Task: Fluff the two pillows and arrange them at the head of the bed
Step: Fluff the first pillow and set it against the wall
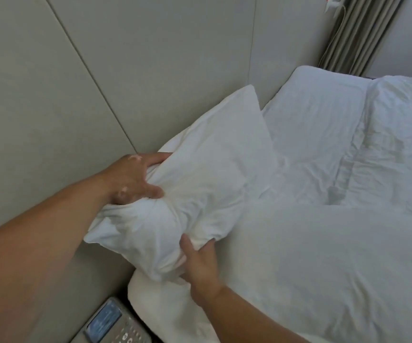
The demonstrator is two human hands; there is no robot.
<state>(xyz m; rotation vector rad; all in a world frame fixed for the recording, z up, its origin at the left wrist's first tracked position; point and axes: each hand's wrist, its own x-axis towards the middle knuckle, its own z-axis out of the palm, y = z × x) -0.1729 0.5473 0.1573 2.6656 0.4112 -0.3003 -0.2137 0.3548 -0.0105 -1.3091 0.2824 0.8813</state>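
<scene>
A white pillow is lifted at the near end of the bed's head, leaning towards the padded headboard. My left hand grips its upper left edge, bunching the cover. My right hand pinches its lower edge from below. A second white pillow lies flat further along the headboard, touching the first pillow's far corner. The white duvet covers the bed to the right of both hands.
A bedside phone with a keypad sits low on the left, beside the mattress corner. Grey curtains hang at the far end, with a thin cable running down next to them.
</scene>
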